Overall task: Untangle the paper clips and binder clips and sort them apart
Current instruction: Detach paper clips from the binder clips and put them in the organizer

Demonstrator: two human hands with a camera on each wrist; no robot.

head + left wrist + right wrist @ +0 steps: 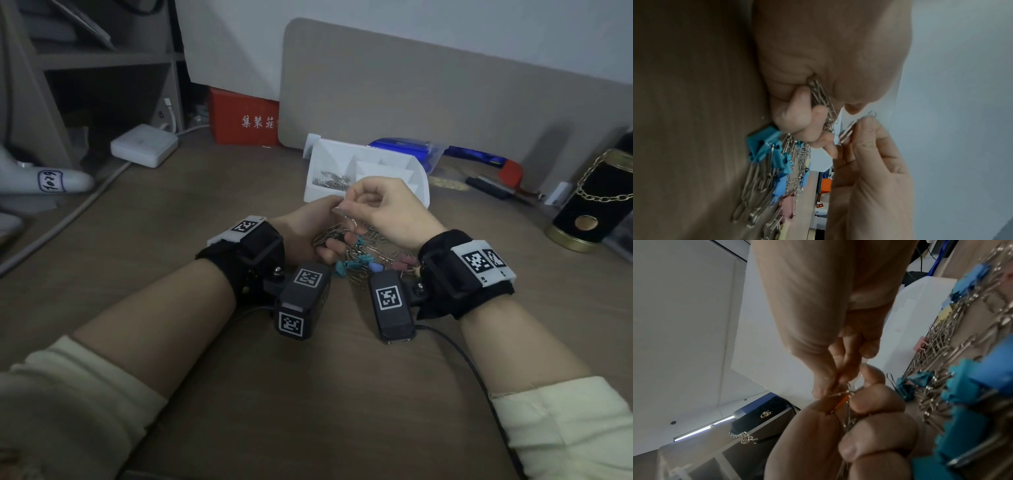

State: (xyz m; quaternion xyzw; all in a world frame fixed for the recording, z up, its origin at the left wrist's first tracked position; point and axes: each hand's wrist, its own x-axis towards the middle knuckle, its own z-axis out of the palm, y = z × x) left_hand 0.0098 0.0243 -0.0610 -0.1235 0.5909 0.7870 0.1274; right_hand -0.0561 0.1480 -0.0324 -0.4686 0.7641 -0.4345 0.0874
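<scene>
A tangled pile of silver paper clips (361,255) and teal, blue and pink binder clips (351,265) lies on the wooden desk between my wrists. Just above it, my left hand (323,219) grips a bundle of linked paper clips (821,95) in its curled fingers. My right hand (346,206) pinches one paper clip (846,132) between thumb and forefinger, right at the left hand's fingertips. In the right wrist view the pinched clip (840,390) still meets the bundle (850,417). Behind the hands, a white divided tray (419,178) holds loose paper clips (330,180) in its left compartment.
A beige divider panel (445,96) closes off the back of the desk. A red box (245,118) and a white adapter (144,145) sit back left. A blue bag (407,149), dark tools (496,186) and a black-and-gold tin (596,205) stand to the right. A black cable (462,349) trails near my right forearm.
</scene>
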